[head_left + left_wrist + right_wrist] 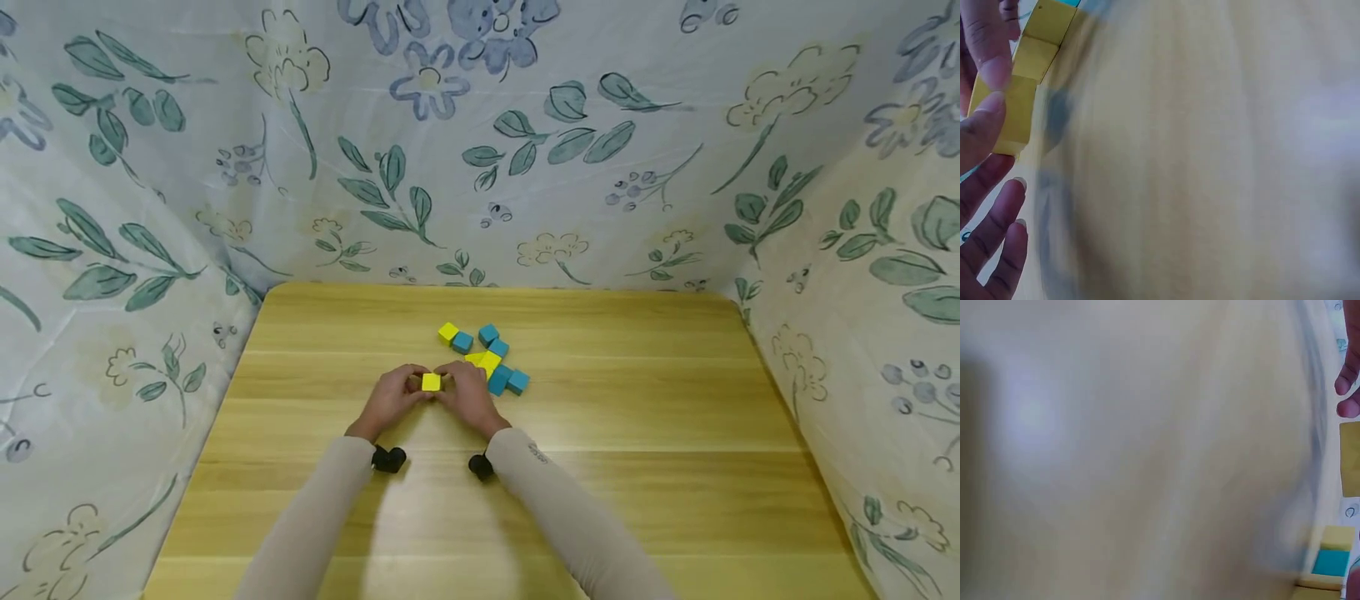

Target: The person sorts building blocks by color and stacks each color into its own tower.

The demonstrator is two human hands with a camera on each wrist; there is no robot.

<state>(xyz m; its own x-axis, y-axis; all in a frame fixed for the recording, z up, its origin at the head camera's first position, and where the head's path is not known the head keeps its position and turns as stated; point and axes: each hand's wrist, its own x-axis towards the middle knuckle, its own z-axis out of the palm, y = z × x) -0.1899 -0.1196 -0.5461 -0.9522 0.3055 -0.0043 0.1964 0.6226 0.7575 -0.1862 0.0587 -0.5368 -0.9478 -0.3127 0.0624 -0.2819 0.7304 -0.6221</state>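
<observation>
In the head view a yellow block (431,382) is between my two hands, its square face turned up. My left hand (393,397) grips it from the left, and my right hand (467,396) holds its right side. The left wrist view has two thumbs meeting on the yellow block (1017,112), with more yellow blocks (1041,37) behind it. Only part of the yellow block (1350,459) appears at the edge of the right wrist view, where most of the right hand is out of frame. Beyond the right hand lie yellow pieces (489,362) and blue blocks (500,380).
A yellow cube (447,332) touches a blue cube (462,342) farther back. Other blue cubes (488,335) lie nearby, one (517,382) at the group's right end. Patterned cloth (480,167) borders the wooden table (637,417) at the back and sides.
</observation>
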